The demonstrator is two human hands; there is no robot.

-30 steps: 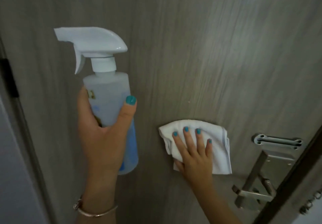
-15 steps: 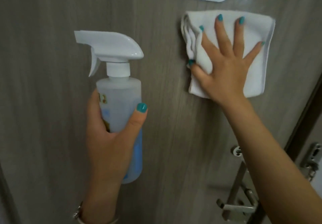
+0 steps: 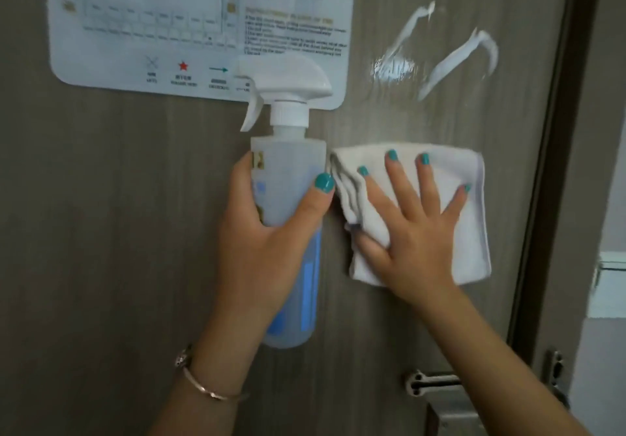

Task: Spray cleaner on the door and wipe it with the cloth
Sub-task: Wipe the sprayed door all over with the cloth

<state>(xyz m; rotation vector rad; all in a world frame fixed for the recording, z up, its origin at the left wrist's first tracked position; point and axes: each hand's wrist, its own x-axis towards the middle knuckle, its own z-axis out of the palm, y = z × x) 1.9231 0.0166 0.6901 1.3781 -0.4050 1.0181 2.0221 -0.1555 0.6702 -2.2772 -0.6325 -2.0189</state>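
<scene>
Grey-brown wood-grain door (image 3: 118,232) is filling nearly the whole view, with its darker frame (image 3: 555,164) running down the right side. Nearest the camera, the left wrist is wearing a thin rose-gold bangle (image 3: 203,386). Above it, the left hand (image 3: 261,249) is gripping a translucent plastic spray bottle with a white trigger head (image 3: 288,178), fingers and thumb curled round its body, holding it upright just in front of the door. Blue liquid is sitting in the bottle's lower part; the upper part is looking pale and cloudy. Just beside the bottle, the right hand (image 3: 413,232) is pressing a folded white cloth (image 3: 474,242) flat against the door, fingers straight and spread wide over it. Low on the right, a metal door handle and plate (image 3: 440,398) are partly showing behind the right forearm. Further up, white streaks of wet cleaner (image 3: 454,63) are glistening on the door above the cloth. A white laminated notice with printed text and a red star (image 3: 203,22) is hanging on the door behind the trigger head.
</scene>
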